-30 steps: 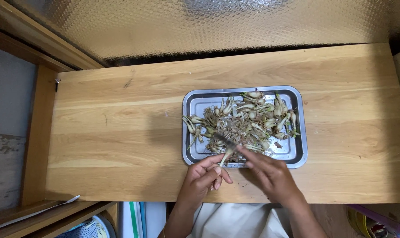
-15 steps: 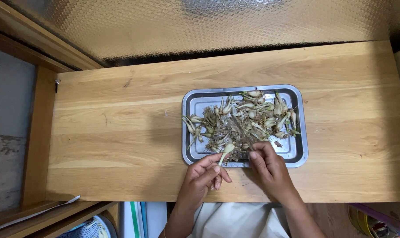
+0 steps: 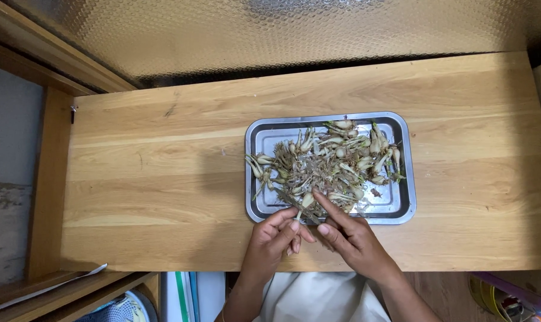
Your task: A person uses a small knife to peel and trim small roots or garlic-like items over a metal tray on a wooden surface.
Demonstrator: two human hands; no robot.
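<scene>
A rectangular metal tray (image 3: 401, 210) sits on the wooden table (image 3: 163, 179), heaped with several small pale bulbs (image 3: 336, 158) that have roots and green stems. At the tray's near edge my left hand (image 3: 276, 238) pinches one small bulb (image 3: 305, 201) by its stem. Close beside it, my right hand (image 3: 349, 235) stretches its index finger toward that same bulb and grips a thin dark tool, apparently a small knife (image 3: 301, 210), against it. Both hands nearly touch each other.
A shiny embossed foil sheet (image 3: 282, 30) covers the wall behind the table. A wooden frame (image 3: 44, 179) runs along the left side. Below the table's near edge lie pale cloth (image 3: 318, 298), papers and coloured items on the floor.
My right hand has drawn slightly back and left toward the tray's near rim, closing in on the bulb in my left hand. The left hand has barely shifted.
</scene>
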